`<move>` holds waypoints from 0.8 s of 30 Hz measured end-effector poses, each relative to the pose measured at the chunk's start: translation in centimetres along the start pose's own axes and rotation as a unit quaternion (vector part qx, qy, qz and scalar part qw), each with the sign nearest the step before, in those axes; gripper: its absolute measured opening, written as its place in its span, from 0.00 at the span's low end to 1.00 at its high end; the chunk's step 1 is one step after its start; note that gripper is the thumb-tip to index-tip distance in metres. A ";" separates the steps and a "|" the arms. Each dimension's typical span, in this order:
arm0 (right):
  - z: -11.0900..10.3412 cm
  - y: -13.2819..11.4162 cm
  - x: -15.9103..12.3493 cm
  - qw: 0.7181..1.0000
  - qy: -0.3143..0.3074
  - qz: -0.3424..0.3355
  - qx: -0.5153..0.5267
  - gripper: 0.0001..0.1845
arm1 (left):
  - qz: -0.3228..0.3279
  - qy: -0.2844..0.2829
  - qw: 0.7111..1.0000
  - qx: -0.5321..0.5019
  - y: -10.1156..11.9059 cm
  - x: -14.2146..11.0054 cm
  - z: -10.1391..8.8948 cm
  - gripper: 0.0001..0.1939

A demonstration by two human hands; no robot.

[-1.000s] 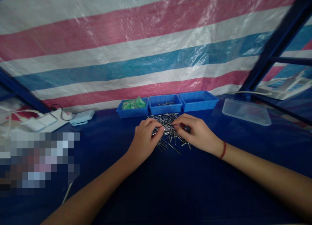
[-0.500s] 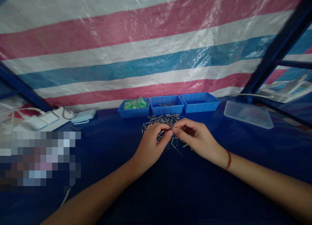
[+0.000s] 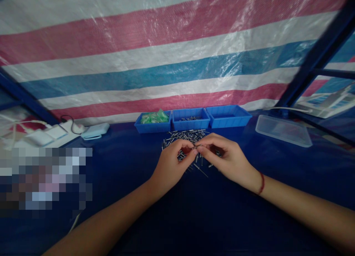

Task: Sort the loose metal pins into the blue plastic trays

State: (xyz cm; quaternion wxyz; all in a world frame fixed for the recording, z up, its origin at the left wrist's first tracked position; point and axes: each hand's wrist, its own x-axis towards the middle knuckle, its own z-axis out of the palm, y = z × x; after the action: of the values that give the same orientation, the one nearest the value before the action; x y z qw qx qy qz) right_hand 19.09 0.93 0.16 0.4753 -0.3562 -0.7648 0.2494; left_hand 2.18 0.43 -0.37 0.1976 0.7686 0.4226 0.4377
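Note:
A loose pile of silvery blind rivets (image 3: 183,135), thin pins with thicker sleeves, lies on the dark blue table beneath my hands. My left hand (image 3: 173,158) is closed in a pinch, thumb against forefinger, over the pile's near left part. From the other side my right hand (image 3: 226,154), with a red cord at the wrist, pinches in the same way. The fingertips of both hands meet on a small rivet (image 3: 195,147), mostly hidden by the fingers. One rivet (image 3: 201,170) lies at the near edge of the pile.
Behind the pile stand three blue bins in a row: the left bin (image 3: 153,128) has green plastic, the middle bin (image 3: 190,125) some rivets. A translucent lid (image 3: 283,131) lies right. At left are a power strip (image 3: 55,134) and a light blue case (image 3: 95,131).
My hands were apart over the pile, and have come together at the fingertips around the small rivet. Over the last half second they have hardly moved.

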 end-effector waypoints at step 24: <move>-1.9 3.4 6.4 0.956 0.056 -0.075 -0.279 0.12 | 0.034 0.027 0.995 0.093 -1.9 0.5 -0.7 0.11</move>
State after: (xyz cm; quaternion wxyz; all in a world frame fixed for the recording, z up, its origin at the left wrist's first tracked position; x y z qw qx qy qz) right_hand 19.97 8.10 2.07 0.4166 -0.4295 -0.8006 -0.0313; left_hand 0.85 1.93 -1.06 0.0984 0.7854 0.4406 0.4235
